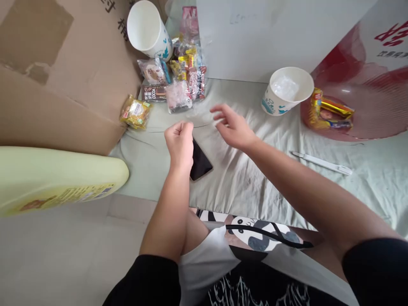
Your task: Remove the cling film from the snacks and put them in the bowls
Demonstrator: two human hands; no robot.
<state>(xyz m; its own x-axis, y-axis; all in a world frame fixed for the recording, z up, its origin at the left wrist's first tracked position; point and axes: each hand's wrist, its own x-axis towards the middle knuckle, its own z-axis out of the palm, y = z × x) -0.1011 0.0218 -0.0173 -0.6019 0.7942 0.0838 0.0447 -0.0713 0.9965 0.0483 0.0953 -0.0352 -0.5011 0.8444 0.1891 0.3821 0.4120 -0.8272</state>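
Observation:
My left hand (179,142) is closed in a fist above the cloth, and whatever may be inside it is hidden. Under its wrist lies a dark-screened phone (201,161), partly covered by the hand and forearm. To the right, my right hand (234,127) hovers over the cloth with its fingers apart and nothing visible in them. Just beyond both hands sits a pile of wrapped snacks (183,76), including a pink clear-wrapped packet (179,95) and a cocoa packet (153,93). A yellow-wrapped snack (136,111) lies left of them.
A paper cup (145,25) leans at the back left by a cardboard box (79,85). Another cup (274,102) holds clear plastic. On the right are a red transparent container (376,114) with yellow-wrapped snacks and a white utility knife (321,162). A pale green bottle (63,170) juts in from the left.

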